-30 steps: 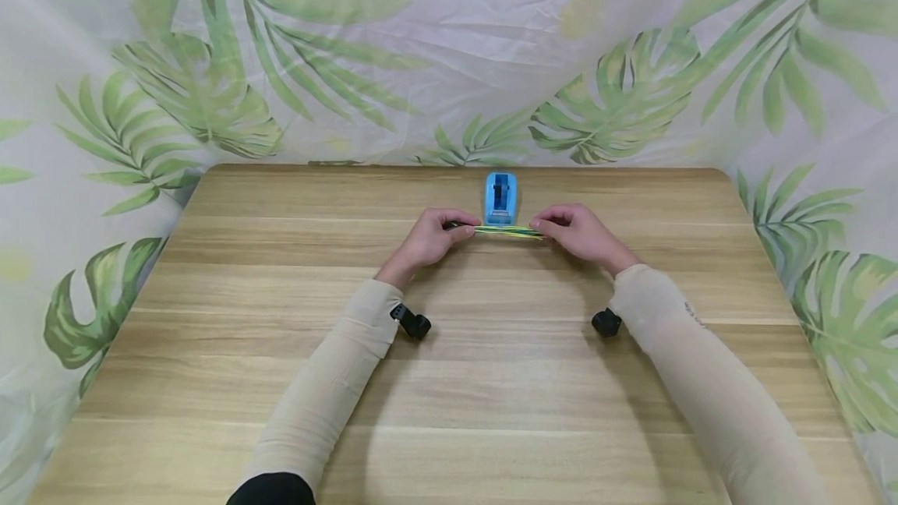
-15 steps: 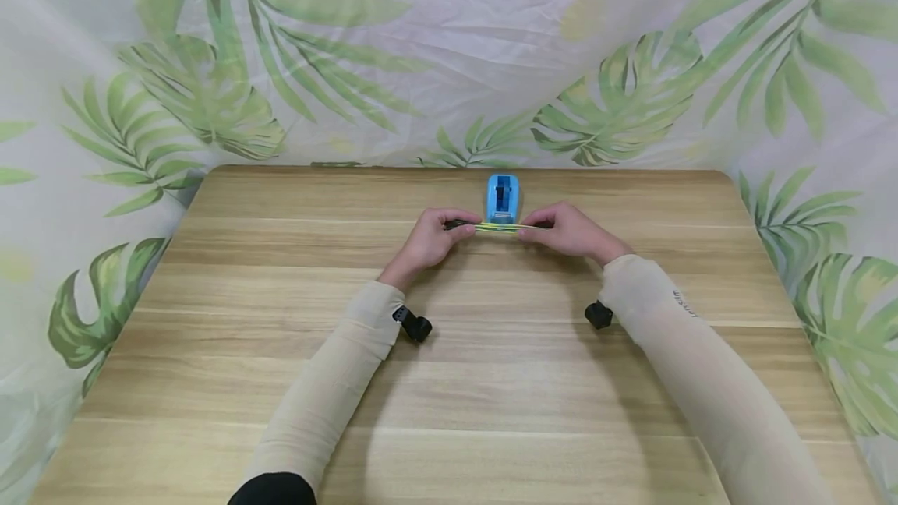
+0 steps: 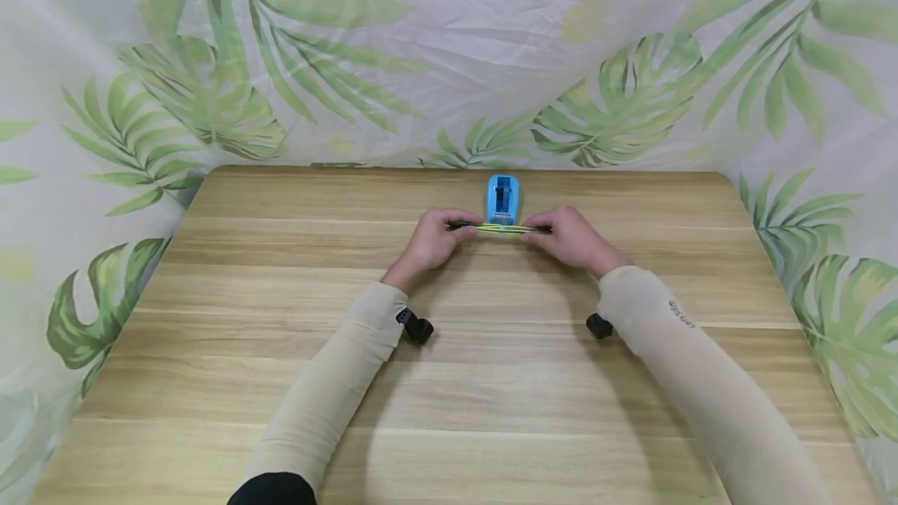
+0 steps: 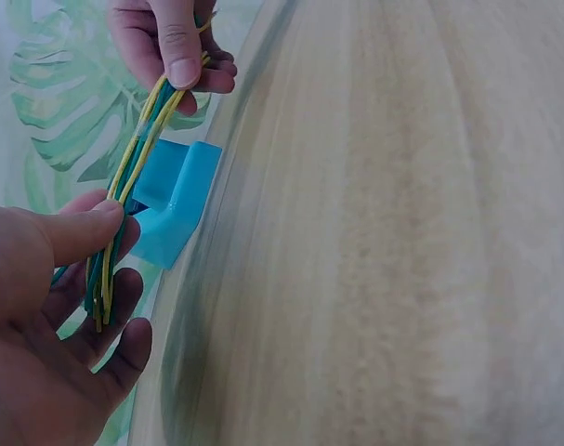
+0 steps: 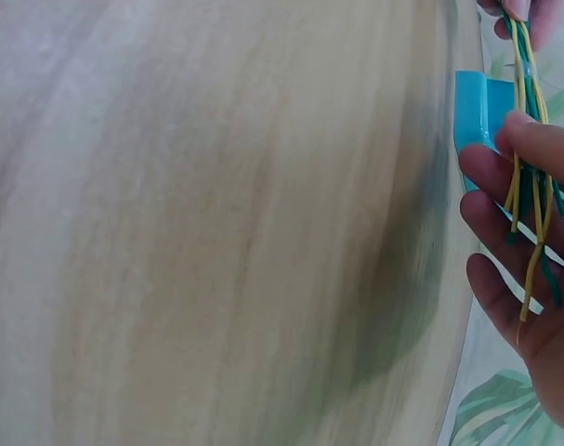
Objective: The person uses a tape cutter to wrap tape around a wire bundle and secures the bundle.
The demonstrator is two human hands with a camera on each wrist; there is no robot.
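A bundle of green and yellow wires (image 3: 500, 229) stretches sideways between the two hands, in front of a blue tape dispenser (image 3: 502, 197). My left hand (image 3: 431, 240) pinches one end between thumb and fingers; several cut wire ends (image 4: 100, 311) stick out below its thumb in the left wrist view. At the other end, the thumb and forefinger of my right hand (image 3: 571, 236) pinch the bundle. Loose yellow and green tips (image 5: 532, 269) hang over the right palm in the right wrist view. A small shiny patch (image 4: 144, 125) shows on the wires between the hands.
The dispenser stands near the far edge of the wooden table (image 3: 491, 380). Behind the table hangs a leaf-patterned cloth (image 3: 421, 61). Black wrist cameras (image 3: 418, 329) are strapped to both sleeves.
My right hand has moved left along the bundle, nearer to the left hand, and its wrist has turned slightly. The left hand has stayed nearly still, holding its end.
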